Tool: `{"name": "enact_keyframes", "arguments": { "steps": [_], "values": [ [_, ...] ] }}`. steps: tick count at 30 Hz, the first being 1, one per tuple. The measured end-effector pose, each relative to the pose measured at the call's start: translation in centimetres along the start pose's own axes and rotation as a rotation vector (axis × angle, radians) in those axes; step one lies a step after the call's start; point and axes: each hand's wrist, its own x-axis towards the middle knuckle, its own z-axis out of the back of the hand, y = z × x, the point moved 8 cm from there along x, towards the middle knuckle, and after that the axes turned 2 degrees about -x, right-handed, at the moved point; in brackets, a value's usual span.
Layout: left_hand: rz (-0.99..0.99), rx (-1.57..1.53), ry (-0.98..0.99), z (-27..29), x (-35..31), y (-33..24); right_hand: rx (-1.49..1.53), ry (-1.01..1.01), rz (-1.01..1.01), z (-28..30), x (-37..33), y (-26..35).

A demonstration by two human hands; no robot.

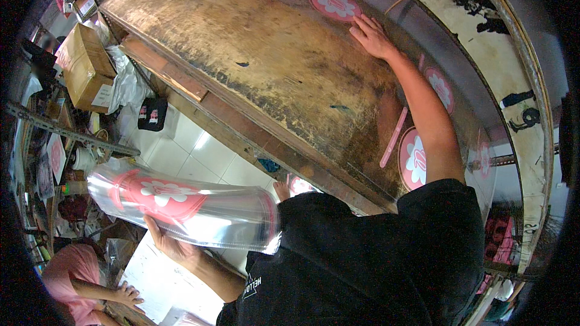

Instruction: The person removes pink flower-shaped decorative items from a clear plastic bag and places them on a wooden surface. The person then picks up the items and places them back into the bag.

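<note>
My left hand (172, 244) holds from below a curved stack of clear plastic sheets (181, 205) printed with a pink round flower mark, out beside the table. My right hand (371, 36) is stretched far across the worn wooden table (260, 54) and lies flat, fingers apart, on a clear sheet next to a pink round flower print (336, 5). More clear sheets with the same pink prints (414, 160) lie along the table's right side under my forearm, with pink strips (394, 136) between them.
A cardboard box (84, 66) and a black bag (152, 113) sit left of the table above a white tiled floor (193, 157). Another person in a pink top (66, 274) works at the lower left, one hand (127, 294) on a surface. Cluttered shelves line the left edge.
</note>
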Motion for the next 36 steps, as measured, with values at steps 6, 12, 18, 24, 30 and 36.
{"name": "enact_keyframes", "arguments": {
  "steps": [6,12,18,24,30,36],
  "values": [
    [-0.125,0.157,-0.041,1.6,-0.1,-1.5,0.038,-0.132,0.097,0.7,-0.5,1.2],
    [0.016,0.012,-0.006,0.6,-0.1,-0.4,-0.019,-0.167,0.173,0.3,0.0,0.1],
    [-0.026,0.066,0.003,0.3,-0.2,-0.8,0.066,-0.116,0.169,0.9,-1.1,2.3],
    [-0.094,0.109,0.0,0.6,-0.4,-1.0,0.018,-0.15,0.195,0.4,-0.3,0.8],
    [0.014,0.002,0.03,-2.2,-0.6,0.6,0.0,-0.319,0.166,2.7,-0.6,3.0],
    [0.011,0.046,0.072,-8.0,-2.2,1.9,0.79,0.186,0.562,2.5,-7.6,26.5]
  ]
}}
